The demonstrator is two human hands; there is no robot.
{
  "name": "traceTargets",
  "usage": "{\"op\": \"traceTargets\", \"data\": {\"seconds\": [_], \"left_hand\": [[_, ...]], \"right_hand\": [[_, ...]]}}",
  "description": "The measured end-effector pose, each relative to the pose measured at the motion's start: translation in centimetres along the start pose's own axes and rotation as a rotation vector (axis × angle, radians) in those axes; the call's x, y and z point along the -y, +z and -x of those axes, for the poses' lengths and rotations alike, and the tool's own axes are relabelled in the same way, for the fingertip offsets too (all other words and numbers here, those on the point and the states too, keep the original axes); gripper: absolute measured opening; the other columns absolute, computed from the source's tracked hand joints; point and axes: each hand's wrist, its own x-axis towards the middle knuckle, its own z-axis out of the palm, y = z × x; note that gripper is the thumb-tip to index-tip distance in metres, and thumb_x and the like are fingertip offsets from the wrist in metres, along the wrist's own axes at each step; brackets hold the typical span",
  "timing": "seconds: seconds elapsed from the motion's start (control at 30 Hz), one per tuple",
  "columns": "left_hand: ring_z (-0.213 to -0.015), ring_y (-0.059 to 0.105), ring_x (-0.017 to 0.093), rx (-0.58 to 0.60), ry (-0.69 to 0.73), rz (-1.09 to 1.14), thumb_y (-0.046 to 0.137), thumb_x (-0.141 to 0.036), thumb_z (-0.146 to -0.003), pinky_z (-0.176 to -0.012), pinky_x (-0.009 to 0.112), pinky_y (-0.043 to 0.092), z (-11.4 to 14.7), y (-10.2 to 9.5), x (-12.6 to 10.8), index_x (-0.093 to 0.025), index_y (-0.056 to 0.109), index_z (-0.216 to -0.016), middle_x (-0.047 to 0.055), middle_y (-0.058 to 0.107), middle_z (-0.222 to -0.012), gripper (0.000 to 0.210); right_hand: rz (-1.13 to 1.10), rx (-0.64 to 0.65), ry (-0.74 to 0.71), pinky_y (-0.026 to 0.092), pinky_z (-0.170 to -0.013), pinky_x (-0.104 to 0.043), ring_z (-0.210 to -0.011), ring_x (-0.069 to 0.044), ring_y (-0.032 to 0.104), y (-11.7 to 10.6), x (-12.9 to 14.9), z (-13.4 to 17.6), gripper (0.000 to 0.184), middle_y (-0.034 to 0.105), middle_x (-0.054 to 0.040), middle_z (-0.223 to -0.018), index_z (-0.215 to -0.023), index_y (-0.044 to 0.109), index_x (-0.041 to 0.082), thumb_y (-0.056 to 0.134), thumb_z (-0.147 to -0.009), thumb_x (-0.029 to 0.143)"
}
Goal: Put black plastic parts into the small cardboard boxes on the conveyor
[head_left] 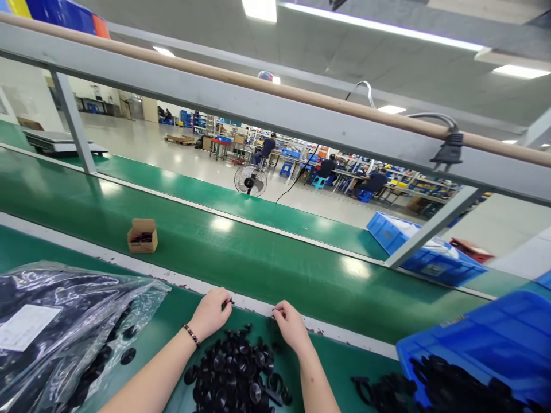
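Note:
My left hand (212, 312), with a beaded bracelet at the wrist, is closed in a pinch on a small black part (231, 301). To its right, my right hand (291, 326) has thumb and fingertips pressed together; a dark bit shows at the tips, too small to name. Both hands hover near the white edge strip, just beyond a pile of black round plastic parts (235, 367). Left of my left arm lies a clear plastic bag (86, 304) with a white label and black discs spilling from its mouth.
A tipped blue bin (477, 344) holds black ring-like parts at the right. A small cardboard box (143, 236) stands on the green belt (258, 252). Beyond a grey frame are another blue bin (434, 258), a fan (250, 180) and seated people.

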Motion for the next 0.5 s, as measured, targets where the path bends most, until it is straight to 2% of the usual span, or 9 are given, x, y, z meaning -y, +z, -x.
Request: {"op": "traceTargets", "data": {"seconds": [0.1, 0.2, 0.27, 0.4, 0.5], "left_hand": [[-0.073, 0.046, 0.016, 0.072, 0.048, -0.131, 0.04, -0.01, -0.07, -0.068, 0.028, 0.037, 0.2, 0.5, 0.6, -0.018, 0.048, -0.063, 0.002, 0.049, -0.069, 0.013], [-0.077, 0.046, 0.017, 0.134, 0.078, -0.164, 0.039, -0.009, -0.072, -0.072, 0.028, 0.038, 0.5, 1.7, 0.7, -0.017, 0.049, -0.068, 0.004, 0.05, -0.076, 0.014], [-0.081, 0.047, 0.017, 0.154, 0.07, -0.153, 0.036, -0.009, -0.077, -0.075, 0.029, 0.039, 0.4, 2.3, 0.7, -0.016, 0.05, -0.073, 0.005, 0.05, -0.081, 0.016], [-0.084, 0.049, 0.019, 0.193, -0.015, -0.114, 0.029, -0.01, -0.082, -0.078, 0.033, 0.04, 0.0, 2.5, 1.0, -0.014, 0.049, -0.084, 0.009, 0.051, -0.091, 0.021], [-0.085, 0.051, 0.02, 0.199, -0.041, -0.095, 0.03, -0.01, -0.081, -0.077, 0.035, 0.041, -0.2, 1.9, 1.2, -0.013, 0.049, -0.086, 0.011, 0.053, -0.091, 0.02]], "right_hand": [[0.242, -0.006, 0.033, 0.036, -0.053, -0.023, -0.057, -0.013, 0.051, -1.1, -1.5, -0.4, 0.018, 0.054, 0.0007, -0.059, -0.064, 0.053, 0.02, 0.04, -0.075, 0.027], [0.449, -0.132, -0.027, 0.038, -0.063, -0.027, -0.073, -0.018, 0.053, -1.5, -1.3, -0.2, 0.018, 0.056, -0.0048, -0.074, -0.065, 0.056, 0.019, 0.042, -0.074, 0.026], [0.559, -0.186, -0.046, 0.038, -0.065, -0.028, -0.076, -0.019, 0.053, -1.4, -0.6, 0.1, 0.018, 0.054, -0.0057, -0.078, -0.065, 0.056, 0.02, 0.043, -0.075, 0.027], [0.635, -0.024, -0.035, 0.036, -0.057, -0.025, -0.063, -0.015, 0.052, -0.6, 0.3, 0.9, 0.014, 0.051, -0.0018, -0.07, -0.063, 0.051, 0.02, 0.046, -0.074, 0.028], [0.669, -0.023, -0.066, 0.038, -0.058, -0.025, -0.065, -0.015, 0.053, 0.1, -0.2, 1.3, 0.009, 0.052, -0.002, -0.072, -0.067, 0.049, 0.02, 0.043, -0.073, 0.023]]}}
